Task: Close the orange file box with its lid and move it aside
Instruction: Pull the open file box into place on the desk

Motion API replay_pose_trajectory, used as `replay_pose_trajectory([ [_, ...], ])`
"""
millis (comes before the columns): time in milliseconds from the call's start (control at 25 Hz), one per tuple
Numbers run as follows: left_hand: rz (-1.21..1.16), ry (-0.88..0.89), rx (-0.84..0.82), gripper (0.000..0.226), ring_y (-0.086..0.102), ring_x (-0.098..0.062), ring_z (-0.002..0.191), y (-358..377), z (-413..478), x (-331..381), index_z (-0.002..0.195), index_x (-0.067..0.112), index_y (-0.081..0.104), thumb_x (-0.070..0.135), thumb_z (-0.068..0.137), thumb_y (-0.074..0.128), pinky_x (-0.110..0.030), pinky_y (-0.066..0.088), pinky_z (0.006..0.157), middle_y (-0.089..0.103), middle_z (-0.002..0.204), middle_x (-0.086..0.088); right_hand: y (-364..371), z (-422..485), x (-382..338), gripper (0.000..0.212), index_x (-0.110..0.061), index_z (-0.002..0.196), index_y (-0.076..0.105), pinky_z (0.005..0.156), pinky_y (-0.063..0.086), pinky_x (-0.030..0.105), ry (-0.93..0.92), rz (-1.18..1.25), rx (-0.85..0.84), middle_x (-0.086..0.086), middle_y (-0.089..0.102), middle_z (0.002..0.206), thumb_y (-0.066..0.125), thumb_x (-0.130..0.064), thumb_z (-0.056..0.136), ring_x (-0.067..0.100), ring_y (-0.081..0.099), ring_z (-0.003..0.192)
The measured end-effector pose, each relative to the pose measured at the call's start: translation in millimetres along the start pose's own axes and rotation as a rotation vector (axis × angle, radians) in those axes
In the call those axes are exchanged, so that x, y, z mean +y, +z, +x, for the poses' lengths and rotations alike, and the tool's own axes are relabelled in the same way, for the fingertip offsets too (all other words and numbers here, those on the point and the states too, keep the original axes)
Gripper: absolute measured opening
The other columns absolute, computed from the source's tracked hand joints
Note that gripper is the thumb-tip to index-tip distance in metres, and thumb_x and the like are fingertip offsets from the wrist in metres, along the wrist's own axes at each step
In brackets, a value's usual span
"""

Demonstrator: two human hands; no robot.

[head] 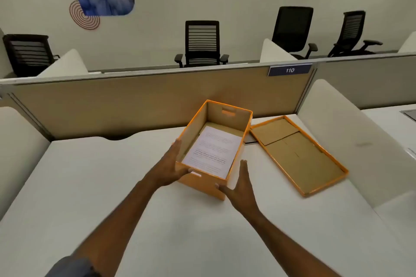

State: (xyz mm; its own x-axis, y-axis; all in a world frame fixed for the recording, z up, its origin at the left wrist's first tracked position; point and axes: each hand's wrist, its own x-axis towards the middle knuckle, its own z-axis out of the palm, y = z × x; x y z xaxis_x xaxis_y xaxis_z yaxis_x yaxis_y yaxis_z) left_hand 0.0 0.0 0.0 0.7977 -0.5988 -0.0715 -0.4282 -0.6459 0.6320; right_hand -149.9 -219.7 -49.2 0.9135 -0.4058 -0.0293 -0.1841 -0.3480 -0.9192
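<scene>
Head view: left hand (172,167) and right hand (239,189), fingers spread wide, flanking the lidless orange file box (202,183).

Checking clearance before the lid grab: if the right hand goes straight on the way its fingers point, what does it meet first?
Likely the right side wall of the orange file box, which the right hand already flanks; depth is unclear.
</scene>
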Motion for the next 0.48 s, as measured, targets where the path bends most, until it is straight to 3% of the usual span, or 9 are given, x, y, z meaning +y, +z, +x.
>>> replay_pose_trajectory([
  [80,-0.048,-0.104,0.046,0.120,0.007,-0.023,0.156,-2.8,16.7,-9.1,0.159,0.013,-0.006,0.048,0.079,0.077,-0.038,0.015,0.122,0.001,0.169,-0.004,4.3,11.4,7.5,0.106,-0.025,0.155,0.021,0.118,0.035,0.036,0.026,0.100,0.010,-0.009,0.039,0.157,0.085,-0.048,0.074,0.017,0.034,0.147],
  [200,-0.090,-0.239,0.024,0.127,0.013,-0.026,0.155,-11.6,38.8,-29.1,0.159,0.012,-0.005,0.043,0.073,0.084,-0.042,0.021,0.121,0.005,0.169,-0.006,4.0,23.3,8.3,0.097,-0.022,0.155,0.022,0.107,0.036,0.019,0.148,0.217,0.005,-0.026,0.040,0.142,0.083,-0.025,0.080,0.012,0.038,0.136],
  [280,-0.074,-0.272,-0.057,0.126,0.021,-0.029,0.153,-12.7,53.6,-42.0,0.159,0.013,0.001,0.038,0.071,0.087,-0.045,0.026,0.121,0.013,0.168,-0.008,1.2,34.9,12.0,0.093,-0.021,0.154,0.025,0.104,0.036,0.023,0.211,0.265,-0.043,-0.024,0.042,0.137,0.081,-0.012,0.082,0.011,0.038,0.135],
  [360,-0.078,-0.296,-0.134,0.120,0.032,-0.031,0.148,-17.9,68.5,-53.4,0.159,0.012,0.009,0.029,0.071,0.089,-0.045,0.036,0.116,0.024,0.165,-0.010,-1.7,48.8,17.6,0.085,-0.028,0.146,0.036,0.098,0.047,0.024,0.250,0.299,-0.134,-0.023,0.053,0.135,0.080,0.001,0.079,0.010,0.047,0.134],
  [480,-0.126,-0.361,-0.183,0.111,0.045,-0.032,0.137,-25.0,84.2,-62.2,0.157,0.008,0.019,0.012,0.071,0.088,-0.041,0.046,0.103,0.037,0.156,-0.012,-4.1,59.5,25.8,0.086,-0.035,0.140,0.043,0.096,0.056,0.034,0.281,0.311,-0.169,-0.015,0.064,0.132,0.082,0.001,0.072,0.011,0.053,0.132],
])
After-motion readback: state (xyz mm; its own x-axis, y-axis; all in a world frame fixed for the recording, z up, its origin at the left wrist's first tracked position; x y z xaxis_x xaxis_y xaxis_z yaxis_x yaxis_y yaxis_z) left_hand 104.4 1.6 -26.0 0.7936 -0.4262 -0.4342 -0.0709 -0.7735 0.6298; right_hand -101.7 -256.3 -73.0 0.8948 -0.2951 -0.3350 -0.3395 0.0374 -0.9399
